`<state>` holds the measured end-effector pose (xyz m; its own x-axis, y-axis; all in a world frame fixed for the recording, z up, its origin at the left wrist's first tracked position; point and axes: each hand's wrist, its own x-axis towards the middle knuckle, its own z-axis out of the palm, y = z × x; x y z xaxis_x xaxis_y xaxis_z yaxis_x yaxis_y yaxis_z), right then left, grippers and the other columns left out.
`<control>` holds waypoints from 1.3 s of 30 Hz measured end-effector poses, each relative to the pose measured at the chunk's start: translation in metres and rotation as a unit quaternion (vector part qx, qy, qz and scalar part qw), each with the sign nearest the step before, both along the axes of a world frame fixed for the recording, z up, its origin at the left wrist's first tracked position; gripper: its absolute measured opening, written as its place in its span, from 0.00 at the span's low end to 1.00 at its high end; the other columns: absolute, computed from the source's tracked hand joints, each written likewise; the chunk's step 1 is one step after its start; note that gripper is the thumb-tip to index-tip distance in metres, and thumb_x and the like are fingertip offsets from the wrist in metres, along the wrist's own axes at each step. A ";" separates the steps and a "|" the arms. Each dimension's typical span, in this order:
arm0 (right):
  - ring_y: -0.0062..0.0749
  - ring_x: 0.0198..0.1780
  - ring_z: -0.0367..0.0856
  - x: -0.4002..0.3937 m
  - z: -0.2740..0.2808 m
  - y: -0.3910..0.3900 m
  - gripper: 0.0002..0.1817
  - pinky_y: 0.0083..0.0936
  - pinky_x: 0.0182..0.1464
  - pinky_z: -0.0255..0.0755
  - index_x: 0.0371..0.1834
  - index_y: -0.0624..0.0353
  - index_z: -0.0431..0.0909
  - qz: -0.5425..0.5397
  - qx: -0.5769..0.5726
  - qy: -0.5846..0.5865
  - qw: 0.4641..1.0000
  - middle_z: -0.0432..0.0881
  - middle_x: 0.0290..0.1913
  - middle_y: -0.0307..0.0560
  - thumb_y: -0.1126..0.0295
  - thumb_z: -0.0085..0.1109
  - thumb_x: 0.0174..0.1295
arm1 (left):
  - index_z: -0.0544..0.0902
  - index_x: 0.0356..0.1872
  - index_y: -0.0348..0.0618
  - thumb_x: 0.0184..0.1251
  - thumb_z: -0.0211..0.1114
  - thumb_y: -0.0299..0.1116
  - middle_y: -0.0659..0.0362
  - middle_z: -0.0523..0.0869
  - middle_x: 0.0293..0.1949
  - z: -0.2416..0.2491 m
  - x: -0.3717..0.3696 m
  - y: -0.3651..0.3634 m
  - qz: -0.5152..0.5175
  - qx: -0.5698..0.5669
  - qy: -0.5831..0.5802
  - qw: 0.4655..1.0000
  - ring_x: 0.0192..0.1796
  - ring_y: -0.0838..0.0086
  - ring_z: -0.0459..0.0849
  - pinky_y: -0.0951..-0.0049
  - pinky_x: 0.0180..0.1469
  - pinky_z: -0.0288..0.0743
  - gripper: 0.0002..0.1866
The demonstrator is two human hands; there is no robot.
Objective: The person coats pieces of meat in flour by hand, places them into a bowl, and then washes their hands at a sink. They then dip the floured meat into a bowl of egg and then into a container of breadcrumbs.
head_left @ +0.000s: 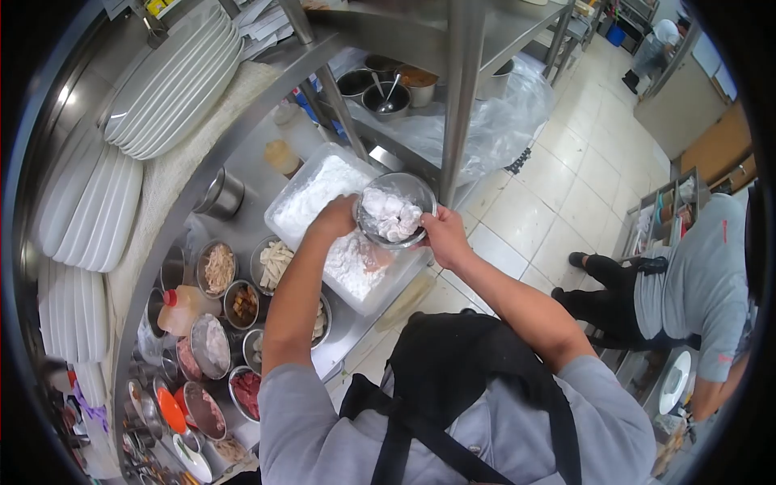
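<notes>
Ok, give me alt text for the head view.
Right hand holds a bowl of white-coated pieces over a tub of white powder, left hand at the bowl's edge; bowls of food stand left, another person far right.

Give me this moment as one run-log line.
left hand: at bowl | right hand: holding bowl | bowl: powder-coated pieces | tub: white powder | plates: stacked

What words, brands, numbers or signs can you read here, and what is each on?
No text can be read.
Red marks on the nearer co-worker's grey shirt: too small and blurred to tell whether they are lettering.
Red-capped bottle: no legible label.
Yellow item at the top left edge: too blurred to read.
</notes>
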<state>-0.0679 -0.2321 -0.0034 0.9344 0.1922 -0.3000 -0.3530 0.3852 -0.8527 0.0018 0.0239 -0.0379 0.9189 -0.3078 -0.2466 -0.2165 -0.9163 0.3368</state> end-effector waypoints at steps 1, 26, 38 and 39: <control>0.33 0.31 0.85 -0.001 0.001 0.001 0.10 0.28 0.27 0.84 0.42 0.71 0.77 -0.001 0.000 -0.002 1.000 0.84 0.37 0.52 0.77 0.49 0.64 | 0.73 0.60 0.34 0.59 0.64 0.33 0.39 0.79 0.56 -0.009 -0.002 0.003 0.004 -0.002 0.001 1.000 0.62 0.49 0.76 0.61 0.64 0.70 0.27; 0.34 0.30 0.83 0.016 0.000 0.033 0.06 0.31 0.26 0.84 0.36 0.69 0.75 0.052 -0.086 0.003 0.995 0.81 0.34 0.51 0.75 0.54 0.64 | 0.85 0.43 0.35 0.66 0.55 0.30 0.59 0.85 0.29 0.045 -0.001 0.024 0.302 -0.283 -0.105 0.904 0.30 0.72 0.80 0.67 0.33 0.72 0.13; 0.36 0.32 0.84 0.018 0.004 0.048 0.06 0.33 0.29 0.85 0.38 0.68 0.74 0.055 -0.054 0.017 0.997 0.81 0.36 0.51 0.74 0.54 0.64 | 0.68 0.67 0.34 0.67 0.53 0.31 0.41 0.79 0.59 0.060 -0.013 0.013 0.219 -0.232 -0.187 0.929 0.61 0.54 0.78 0.64 0.64 0.70 0.27; 0.36 0.32 0.84 0.019 0.002 0.049 0.06 0.33 0.29 0.85 0.38 0.68 0.74 0.056 -0.055 0.020 0.997 0.81 0.36 0.51 0.74 0.54 0.64 | 0.71 0.65 0.33 0.65 0.53 0.32 0.38 0.75 0.63 0.085 -0.025 0.004 0.222 -0.270 -0.194 0.917 0.68 0.51 0.72 0.63 0.71 0.61 0.26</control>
<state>-0.0488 -0.1832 -0.0018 0.8960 0.2578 -0.3615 -0.4227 0.2462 -0.8722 -0.0233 0.0284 0.0473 0.9696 0.1364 0.2032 -0.0622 -0.6658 0.7435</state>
